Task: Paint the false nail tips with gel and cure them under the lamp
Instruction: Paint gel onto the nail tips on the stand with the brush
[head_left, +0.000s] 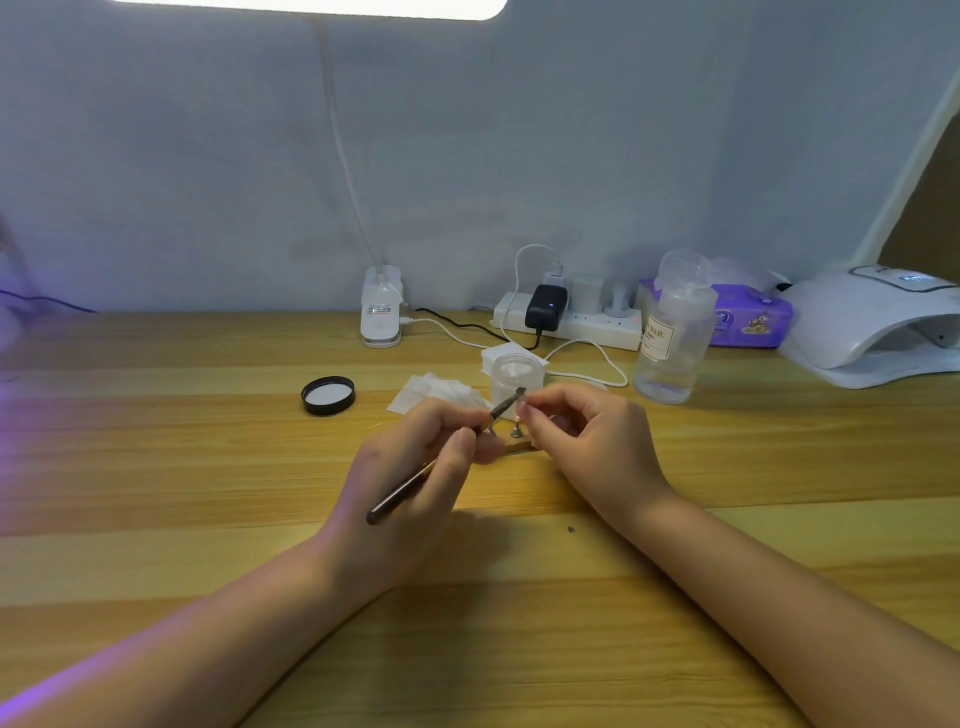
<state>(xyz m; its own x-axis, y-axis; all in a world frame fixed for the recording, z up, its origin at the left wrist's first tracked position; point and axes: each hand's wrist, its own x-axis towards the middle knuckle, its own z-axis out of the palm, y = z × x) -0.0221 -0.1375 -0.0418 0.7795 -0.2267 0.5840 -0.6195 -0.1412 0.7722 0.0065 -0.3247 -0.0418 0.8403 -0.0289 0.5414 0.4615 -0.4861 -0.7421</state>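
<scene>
My left hand (415, 467) grips a dark-handled nail brush (436, 467); its bristle end points up and right at a clear false nail tip (522, 399). My right hand (592, 441) pinches that tip between thumb and fingers, just above a small wooden stand (519, 444) with a metal peg (516, 430). A small clear gel jar (511, 376) stands open right behind the hands, its black lid (328, 395) lying to the left. The white curing lamp (872, 325) sits at the far right of the wooden table (208, 467).
White wipes (436, 389) lie behind my left hand. A clear pump bottle (675, 332), a purple tissue pack (748, 317), a power strip (571, 317) with cables and a desk lamp clip base (382, 306) line the back wall.
</scene>
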